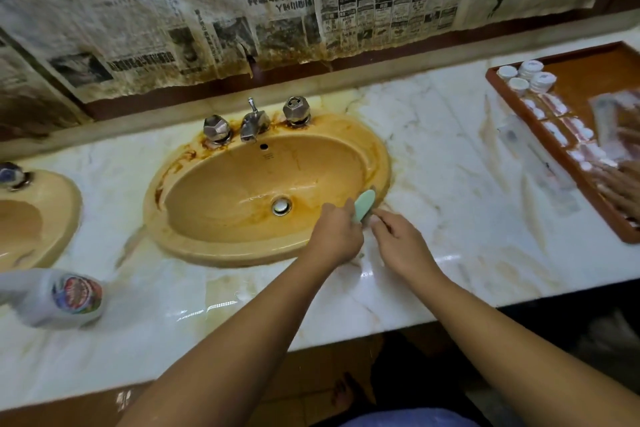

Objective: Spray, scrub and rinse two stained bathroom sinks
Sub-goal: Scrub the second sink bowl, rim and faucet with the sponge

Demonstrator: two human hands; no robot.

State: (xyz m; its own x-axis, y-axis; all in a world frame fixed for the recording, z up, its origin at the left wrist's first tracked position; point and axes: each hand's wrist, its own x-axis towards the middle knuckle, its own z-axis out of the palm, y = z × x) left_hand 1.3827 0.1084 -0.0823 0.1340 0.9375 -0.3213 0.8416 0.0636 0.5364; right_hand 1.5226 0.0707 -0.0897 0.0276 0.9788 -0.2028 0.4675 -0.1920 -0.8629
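Marble countertop (450, 163) carries a central sink (194, 239), a left-edge sink (52, 184), a white bottle (59, 298) front-left, a brown tray (554, 146) right.

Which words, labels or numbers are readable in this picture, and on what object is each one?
Nothing can be quoted with confidence.
Newspaper sheets: headlines and columns, too blurred to quote.
Bottle label: blurred, unreadable.
Mark in the sink basin: too small.
Packets in the tray: nothing legible.

I am watching arms running bare from the left hand (334, 239) and right hand (401, 243) to the frame's edge; blue cloth (408, 419) is showing below, one foot (343, 392) going bare.
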